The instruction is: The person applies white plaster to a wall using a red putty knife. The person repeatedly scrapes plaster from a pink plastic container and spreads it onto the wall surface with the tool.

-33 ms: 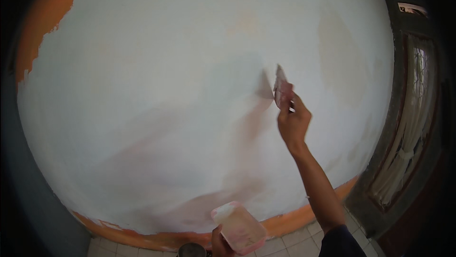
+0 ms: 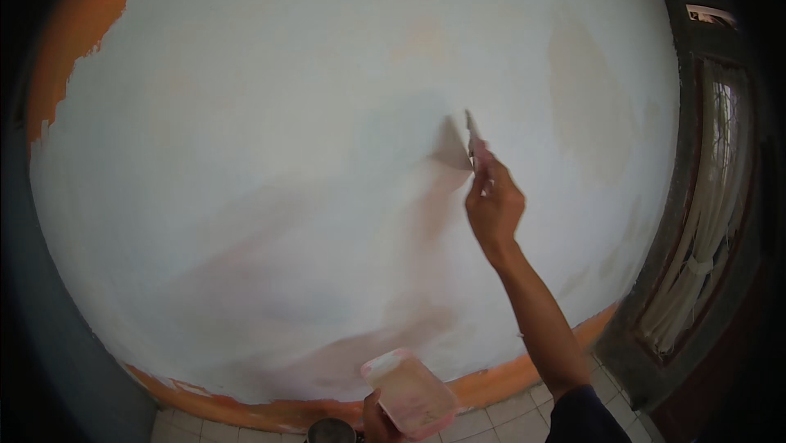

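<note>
My right hand (image 2: 496, 204) is closed around a putty knife (image 2: 474, 133) smeared with pale filler. Its blade points up and is seen nearly edge-on, against or very close to the whitish wall (image 2: 270, 115); I cannot tell whether it touches. Low in the view, my left hand (image 2: 379, 421) grips the side of a shallow pinkish plastic tub (image 2: 412, 394). A whitish smear marks the tub's upper left corner, and its inside looks pale and stained. Most of the left hand is hidden by the tub and the lower edge of the picture.
Orange paint (image 2: 82, 13) borders the wall at the upper left and along its foot. A dark round container (image 2: 331, 431) stands below, beside the left hand. The floor has light tiles (image 2: 192, 425). On the right is a dark-framed window with a tied pale curtain (image 2: 704, 230).
My right hand has shifted slightly left with the putty knife, and the blade has turned more edge-on. The tub in my left hand has barely moved.
</note>
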The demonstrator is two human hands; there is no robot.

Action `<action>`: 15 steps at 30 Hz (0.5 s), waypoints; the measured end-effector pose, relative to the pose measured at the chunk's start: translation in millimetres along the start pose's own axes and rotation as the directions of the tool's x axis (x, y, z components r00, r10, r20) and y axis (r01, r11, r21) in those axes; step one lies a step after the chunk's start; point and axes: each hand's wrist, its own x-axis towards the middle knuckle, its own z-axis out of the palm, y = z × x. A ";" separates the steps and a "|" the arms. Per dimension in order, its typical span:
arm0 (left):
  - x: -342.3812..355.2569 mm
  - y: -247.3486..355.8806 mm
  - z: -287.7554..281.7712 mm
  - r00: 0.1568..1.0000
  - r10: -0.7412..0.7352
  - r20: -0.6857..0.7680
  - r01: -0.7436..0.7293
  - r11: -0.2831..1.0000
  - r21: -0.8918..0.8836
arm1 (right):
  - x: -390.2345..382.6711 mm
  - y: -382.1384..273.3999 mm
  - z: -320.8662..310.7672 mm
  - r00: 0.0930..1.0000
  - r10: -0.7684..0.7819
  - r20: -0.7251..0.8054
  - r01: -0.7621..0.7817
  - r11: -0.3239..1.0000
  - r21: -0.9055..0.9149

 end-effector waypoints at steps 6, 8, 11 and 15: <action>3.7 21.7 -33.0 0.940 0.264 0.216 -0.338 0.627 0.702 | -65.2 -50.1 67.6 0.926 -0.208 0.314 0.284 0.933 -0.220; 11.5 23.0 -54.1 0.936 0.286 0.204 -0.337 0.568 0.751 | -91.5 -47.4 66.6 0.887 -0.250 0.388 0.340 0.922 -0.184; 17.5 30.9 -80.2 0.918 0.356 0.177 -0.342 0.482 0.807 | -128.0 -47.5 64.2 0.836 -0.327 0.440 0.436 0.883 -0.173; 25.1 41.2 -109.5 0.875 0.461 0.149 -0.344 0.374 0.861 | -149.1 -59.0 57.5 0.716 -0.449 0.535 0.537 0.844 -0.010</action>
